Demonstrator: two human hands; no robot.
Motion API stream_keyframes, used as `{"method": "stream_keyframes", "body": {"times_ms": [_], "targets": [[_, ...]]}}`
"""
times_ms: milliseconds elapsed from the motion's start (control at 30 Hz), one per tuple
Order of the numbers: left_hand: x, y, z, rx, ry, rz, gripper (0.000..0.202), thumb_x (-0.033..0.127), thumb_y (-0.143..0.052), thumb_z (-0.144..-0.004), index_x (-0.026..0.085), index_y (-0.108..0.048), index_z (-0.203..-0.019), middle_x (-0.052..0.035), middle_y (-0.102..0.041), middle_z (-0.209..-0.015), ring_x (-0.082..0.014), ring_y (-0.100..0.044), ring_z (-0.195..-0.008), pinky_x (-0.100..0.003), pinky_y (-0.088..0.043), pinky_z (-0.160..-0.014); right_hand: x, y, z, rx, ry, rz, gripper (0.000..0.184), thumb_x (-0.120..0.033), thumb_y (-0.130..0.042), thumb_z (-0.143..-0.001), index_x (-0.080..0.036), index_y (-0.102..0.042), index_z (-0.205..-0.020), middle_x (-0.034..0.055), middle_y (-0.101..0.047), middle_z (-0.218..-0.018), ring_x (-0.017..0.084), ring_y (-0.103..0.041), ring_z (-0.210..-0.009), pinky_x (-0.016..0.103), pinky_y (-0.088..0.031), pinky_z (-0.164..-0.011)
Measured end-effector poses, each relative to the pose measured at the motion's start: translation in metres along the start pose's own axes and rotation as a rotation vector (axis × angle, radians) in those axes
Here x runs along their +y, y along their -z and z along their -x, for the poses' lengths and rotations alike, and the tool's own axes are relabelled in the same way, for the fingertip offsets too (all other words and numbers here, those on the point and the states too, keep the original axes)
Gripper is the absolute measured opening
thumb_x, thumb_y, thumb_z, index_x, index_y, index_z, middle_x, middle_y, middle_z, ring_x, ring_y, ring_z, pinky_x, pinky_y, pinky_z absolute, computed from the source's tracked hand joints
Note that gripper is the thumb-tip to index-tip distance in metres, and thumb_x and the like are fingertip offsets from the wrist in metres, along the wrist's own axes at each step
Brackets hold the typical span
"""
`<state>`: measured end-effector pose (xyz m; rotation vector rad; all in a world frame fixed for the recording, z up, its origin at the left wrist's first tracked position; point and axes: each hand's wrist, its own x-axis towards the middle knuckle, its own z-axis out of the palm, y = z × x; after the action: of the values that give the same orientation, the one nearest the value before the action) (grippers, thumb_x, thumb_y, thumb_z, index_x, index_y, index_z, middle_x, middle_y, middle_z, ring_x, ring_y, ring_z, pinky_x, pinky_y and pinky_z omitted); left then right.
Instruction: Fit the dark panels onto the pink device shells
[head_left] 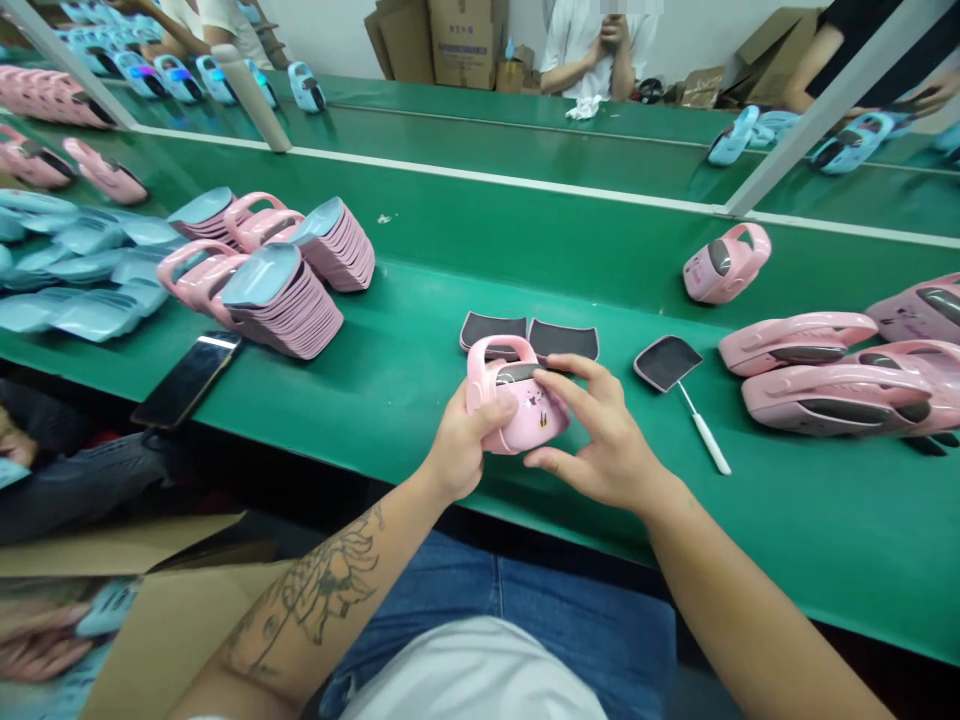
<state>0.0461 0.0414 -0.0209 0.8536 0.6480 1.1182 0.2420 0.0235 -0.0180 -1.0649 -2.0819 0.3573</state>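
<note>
My left hand (459, 440) grips a pink plastic shell with a handle (504, 392) from its left side, just above the near edge of the green table (420, 230). My right hand (600, 430) presses its fingers on the shell's top and right side, where a dark panel sits. Two dark curved panels (529, 335) lie flat on the table right behind the shell. A third dark panel (666, 361) lies to the right, with a white stick (703, 430) beside it.
Stacks of pink and blue shell parts (285, 290) fill the left. A black phone (187, 378) lies at the near edge. Finished pink shells (817, 385) lie at the right, one (726, 262) farther back. Other people sit across the table. Cardboard boxes (150, 620) stand by my left knee.
</note>
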Motion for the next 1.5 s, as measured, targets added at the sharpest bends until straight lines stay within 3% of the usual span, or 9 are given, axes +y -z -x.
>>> {"method": "stream_keyframes", "body": {"times_ms": [67,167,500,633,867,1033,1167,1333,1500], "targets": [[0.0,0.003,0.009,0.041,0.14,0.06,0.052,0.041,-0.078,-0.083,0.015,-0.065,-0.127,-0.0134,-0.074,-0.117,-0.03,-0.07,-0.107,-0.039,-0.055,-0.092,-0.007,0.002,0.002,-0.085,0.04,0.028,0.078,-0.055,-0.074,-0.091,-0.033,-0.04,-0.158,0.0147,-0.05,-0.149,0.038,-0.05,-0.138,0.06,-0.041,-0.114],[-0.002,0.007,0.015,0.088,0.212,0.071,0.045,0.037,-0.079,-0.08,0.014,-0.068,-0.117,-0.0118,-0.074,-0.109,-0.0274,-0.071,-0.099,-0.036,-0.055,-0.086,-0.014,0.004,0.004,-0.162,0.04,0.023,0.079,-0.052,-0.072,-0.093,-0.03,-0.037,-0.161,0.0165,-0.052,-0.146,0.038,-0.052,-0.134,0.061,-0.043,-0.11],[-0.005,0.003,0.015,0.135,0.222,0.05,0.04,0.035,-0.081,-0.077,0.013,-0.068,-0.109,-0.0099,-0.073,-0.101,-0.026,-0.069,-0.093,-0.037,-0.054,-0.083,-0.02,0.009,-0.001,-0.212,-0.078,-0.109,0.072,-0.041,-0.079,-0.09,-0.03,-0.047,-0.154,0.0123,-0.055,-0.126,0.032,-0.056,-0.116,0.052,-0.054,-0.098],[-0.007,0.002,0.016,0.082,0.168,0.111,0.041,0.033,-0.077,-0.08,0.013,-0.069,-0.115,-0.0083,-0.073,-0.1,-0.0232,-0.069,-0.091,-0.034,-0.053,-0.083,-0.022,0.009,-0.006,-0.215,-0.074,-0.119,0.065,-0.038,-0.08,-0.089,-0.028,-0.051,-0.147,0.012,-0.054,-0.123,0.032,-0.056,-0.115,0.054,-0.053,-0.099],[-0.008,0.006,0.013,0.152,0.209,0.087,0.038,0.038,-0.076,-0.082,0.016,-0.07,-0.114,-0.0063,-0.075,-0.099,-0.0211,-0.07,-0.085,-0.03,-0.055,-0.073,-0.027,0.002,-0.011,-0.184,-0.073,0.015,0.061,-0.051,-0.078,-0.088,-0.028,-0.055,-0.14,0.013,-0.058,-0.12,0.034,-0.059,-0.109,0.057,-0.053,-0.094],[0.007,0.02,-0.001,0.074,0.452,0.053,0.046,0.048,-0.073,-0.084,0.017,-0.07,-0.117,-0.0107,-0.078,-0.097,-0.0259,-0.074,-0.077,-0.037,-0.061,-0.064,-0.02,0.012,-0.019,-0.29,-0.139,-0.035,0.063,-0.046,-0.069,-0.096,-0.032,-0.048,-0.153,0.012,-0.056,-0.129,0.032,-0.059,-0.122,0.056,-0.052,-0.105],[0.011,0.03,-0.004,-0.019,0.505,0.108,0.051,0.054,-0.067,-0.086,0.018,-0.069,-0.122,-0.0147,-0.079,-0.104,-0.0309,-0.077,-0.079,-0.041,-0.063,-0.061,-0.013,0.023,-0.022,-0.354,-0.189,-0.111,0.069,-0.044,-0.068,-0.096,-0.033,-0.041,-0.159,0.0125,-0.049,-0.146,0.034,-0.054,-0.133,0.056,-0.05,-0.11],[0.002,0.031,-0.002,0.097,0.508,0.102,0.05,0.055,-0.069,-0.082,0.018,-0.072,-0.115,-0.0128,-0.079,-0.099,-0.0293,-0.075,-0.078,-0.042,-0.063,-0.065,-0.017,0.022,-0.025,-0.412,-0.215,-0.125,0.064,-0.039,-0.076,-0.092,-0.032,-0.052,-0.15,0.0096,-0.059,-0.131,0.031,-0.059,-0.124,0.053,-0.051,-0.108],[0.002,0.027,-0.002,0.128,0.527,0.153,0.049,0.054,-0.068,-0.081,0.019,-0.071,-0.115,-0.0119,-0.078,-0.094,-0.0304,-0.074,-0.076,-0.046,-0.063,-0.064,-0.024,0.015,-0.03,-0.393,-0.231,-0.047,0.058,-0.031,-0.078,-0.087,-0.025,-0.056,-0.141,0.011,-0.062,-0.123,0.032,-0.06,-0.119,0.054,-0.051,-0.105]]}}
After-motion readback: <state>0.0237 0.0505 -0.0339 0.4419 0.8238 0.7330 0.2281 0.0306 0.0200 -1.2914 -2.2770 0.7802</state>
